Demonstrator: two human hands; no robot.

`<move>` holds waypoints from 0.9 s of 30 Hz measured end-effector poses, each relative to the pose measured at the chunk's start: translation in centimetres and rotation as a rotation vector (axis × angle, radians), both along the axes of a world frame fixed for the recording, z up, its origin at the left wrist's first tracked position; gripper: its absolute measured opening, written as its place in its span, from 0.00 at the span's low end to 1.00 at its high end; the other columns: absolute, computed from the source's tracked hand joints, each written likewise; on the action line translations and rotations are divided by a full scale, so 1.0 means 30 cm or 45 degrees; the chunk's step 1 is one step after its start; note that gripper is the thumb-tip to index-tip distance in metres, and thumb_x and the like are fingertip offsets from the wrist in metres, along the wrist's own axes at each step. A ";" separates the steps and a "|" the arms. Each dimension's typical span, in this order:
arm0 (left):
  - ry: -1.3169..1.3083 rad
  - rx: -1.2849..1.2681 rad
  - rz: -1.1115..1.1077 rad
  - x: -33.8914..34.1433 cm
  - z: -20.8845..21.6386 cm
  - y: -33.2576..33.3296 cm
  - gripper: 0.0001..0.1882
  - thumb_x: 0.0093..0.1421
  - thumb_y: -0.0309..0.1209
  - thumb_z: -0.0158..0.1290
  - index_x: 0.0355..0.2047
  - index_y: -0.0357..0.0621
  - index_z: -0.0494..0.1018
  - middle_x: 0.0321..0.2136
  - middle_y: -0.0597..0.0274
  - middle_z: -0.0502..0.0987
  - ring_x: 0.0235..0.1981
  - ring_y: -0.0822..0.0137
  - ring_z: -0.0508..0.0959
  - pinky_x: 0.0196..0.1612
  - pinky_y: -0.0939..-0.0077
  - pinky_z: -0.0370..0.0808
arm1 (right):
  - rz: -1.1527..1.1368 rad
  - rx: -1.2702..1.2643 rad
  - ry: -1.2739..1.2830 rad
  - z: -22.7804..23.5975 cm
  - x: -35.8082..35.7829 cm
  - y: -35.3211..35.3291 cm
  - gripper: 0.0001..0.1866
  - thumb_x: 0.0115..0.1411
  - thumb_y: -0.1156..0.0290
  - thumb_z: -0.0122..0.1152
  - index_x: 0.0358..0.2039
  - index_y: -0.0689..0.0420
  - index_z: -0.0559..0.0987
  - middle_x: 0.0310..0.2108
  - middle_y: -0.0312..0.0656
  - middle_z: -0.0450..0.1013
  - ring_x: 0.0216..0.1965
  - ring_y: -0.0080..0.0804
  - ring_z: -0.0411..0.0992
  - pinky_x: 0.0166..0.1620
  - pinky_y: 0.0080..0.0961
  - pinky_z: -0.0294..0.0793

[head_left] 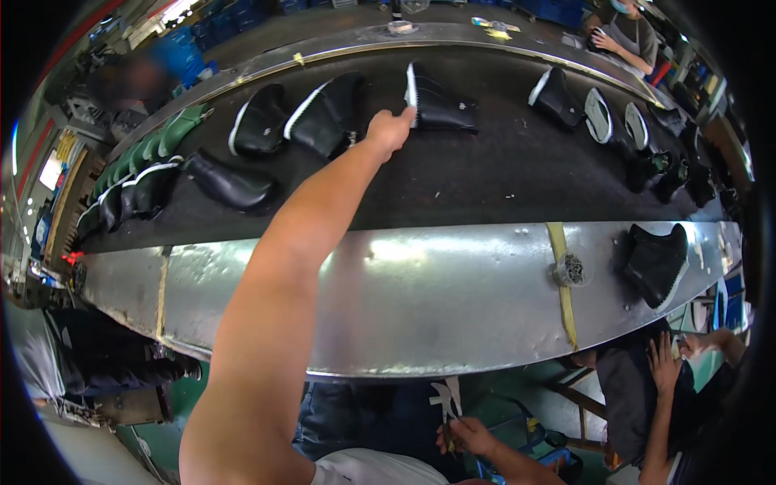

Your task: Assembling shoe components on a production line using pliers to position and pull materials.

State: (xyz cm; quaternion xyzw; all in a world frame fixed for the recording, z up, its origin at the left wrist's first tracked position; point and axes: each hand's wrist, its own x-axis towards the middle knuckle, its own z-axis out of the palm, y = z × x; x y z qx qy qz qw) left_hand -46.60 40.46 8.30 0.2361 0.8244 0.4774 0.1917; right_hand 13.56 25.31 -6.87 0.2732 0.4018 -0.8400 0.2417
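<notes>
My left hand [390, 133] is stretched far out over the dark belt. It grips a black ankle boot [443, 107] by the edge of its pale sole; the boot lies on its side with its shaft to the right. Down by my lap, my right hand [469, 436] is closed around the handles of metal pliers [444, 401], whose jaws point up. Left of my left hand lie two more black boots [325, 113] with white-edged soles.
The dark belt [453, 186] carries several green shoes [166, 133] and more black boots. On the metal ledge [453, 299] before me are a clear cup of small metal bits [572, 271] and a black boot [659, 263]. A co-worker's hands [666, 364] are at right.
</notes>
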 end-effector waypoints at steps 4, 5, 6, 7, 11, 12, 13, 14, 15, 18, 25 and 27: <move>-0.153 0.054 0.252 0.030 0.060 0.181 0.47 0.62 0.66 0.50 0.61 0.29 0.66 0.61 0.43 0.70 0.55 0.49 0.76 0.46 0.56 0.79 | -0.060 -0.049 -0.033 0.021 -0.017 0.019 0.23 0.76 0.54 0.40 0.50 0.63 0.74 0.39 0.42 0.80 0.36 0.30 0.80 0.31 0.21 0.73; 0.004 -0.039 0.275 -0.042 0.012 0.225 0.45 0.62 0.63 0.54 0.60 0.29 0.67 0.59 0.44 0.72 0.53 0.49 0.77 0.46 0.56 0.80 | -0.048 -0.091 0.008 0.013 -0.024 0.027 0.23 0.76 0.55 0.39 0.50 0.63 0.74 0.39 0.42 0.79 0.36 0.30 0.80 0.30 0.20 0.72; -0.112 0.023 0.222 -0.031 0.016 0.253 0.44 0.62 0.61 0.56 0.59 0.29 0.68 0.57 0.45 0.73 0.52 0.49 0.78 0.46 0.53 0.80 | -0.058 -0.134 0.039 0.007 -0.020 0.027 0.23 0.76 0.55 0.39 0.50 0.63 0.74 0.39 0.42 0.79 0.36 0.29 0.80 0.28 0.18 0.70; -0.226 0.085 0.174 -0.012 0.034 0.269 0.42 0.62 0.59 0.58 0.59 0.29 0.68 0.56 0.46 0.74 0.51 0.50 0.78 0.46 0.51 0.80 | -0.074 -0.138 0.030 0.004 -0.016 0.023 0.23 0.76 0.55 0.39 0.50 0.63 0.74 0.39 0.42 0.79 0.36 0.29 0.80 0.28 0.18 0.70; -0.379 0.184 0.198 0.020 0.071 0.232 0.36 0.62 0.53 0.60 0.56 0.33 0.70 0.53 0.50 0.75 0.50 0.53 0.79 0.45 0.48 0.81 | -0.073 -0.137 0.070 -0.021 0.001 0.005 0.24 0.77 0.55 0.37 0.51 0.63 0.74 0.38 0.43 0.80 0.35 0.29 0.81 0.24 0.16 0.67; -0.506 0.274 0.159 0.075 0.093 0.189 0.33 0.63 0.52 0.59 0.55 0.34 0.71 0.52 0.50 0.76 0.49 0.53 0.79 0.43 0.47 0.82 | -0.071 -0.149 0.072 -0.027 0.014 -0.007 0.25 0.77 0.54 0.37 0.51 0.63 0.74 0.38 0.43 0.80 0.35 0.29 0.81 0.24 0.16 0.66; -0.624 0.369 0.128 0.110 0.119 0.134 0.30 0.64 0.50 0.59 0.54 0.35 0.72 0.51 0.51 0.76 0.48 0.53 0.80 0.41 0.46 0.83 | -0.067 -0.145 0.084 -0.025 0.021 -0.018 0.25 0.77 0.54 0.37 0.51 0.63 0.74 0.38 0.43 0.80 0.35 0.29 0.81 0.24 0.16 0.66; -0.707 0.389 0.112 0.126 0.142 0.086 0.28 0.66 0.51 0.56 0.55 0.43 0.71 0.50 0.56 0.76 0.46 0.54 0.80 0.42 0.46 0.82 | -0.077 -0.147 0.089 -0.022 0.028 -0.031 0.25 0.77 0.54 0.37 0.50 0.63 0.74 0.38 0.43 0.80 0.35 0.29 0.81 0.23 0.16 0.66; -0.690 0.402 0.122 0.149 0.177 0.019 0.28 0.66 0.51 0.56 0.55 0.43 0.71 0.50 0.56 0.76 0.46 0.54 0.80 0.42 0.46 0.82 | -0.077 -0.148 0.097 -0.017 0.038 -0.044 0.25 0.77 0.54 0.36 0.50 0.63 0.74 0.38 0.43 0.80 0.35 0.30 0.81 0.22 0.15 0.65; -0.916 0.491 0.003 0.265 0.293 -0.204 0.25 0.68 0.54 0.51 0.59 0.58 0.68 0.51 0.62 0.75 0.45 0.57 0.80 0.43 0.48 0.82 | -0.079 -0.078 0.075 -0.019 0.081 -0.100 0.26 0.77 0.54 0.35 0.50 0.63 0.74 0.37 0.44 0.80 0.35 0.31 0.81 0.22 0.16 0.65; 0.528 1.196 -0.256 0.589 0.493 -0.928 0.36 0.65 0.52 0.57 0.63 0.39 0.64 0.56 0.51 0.73 0.54 0.54 0.76 0.60 0.50 0.70 | 0.037 0.162 0.032 -0.004 0.195 -0.216 0.29 0.74 0.47 0.39 0.48 0.63 0.75 0.37 0.45 0.80 0.34 0.34 0.81 0.26 0.19 0.69; -0.421 1.394 0.172 0.734 0.482 -1.111 0.44 0.63 0.57 0.57 0.69 0.46 0.57 0.63 0.46 0.66 0.60 0.42 0.71 0.60 0.35 0.67 | -0.009 0.373 0.029 0.015 0.216 -0.252 0.30 0.73 0.45 0.41 0.46 0.62 0.76 0.36 0.44 0.80 0.33 0.33 0.81 0.26 0.19 0.69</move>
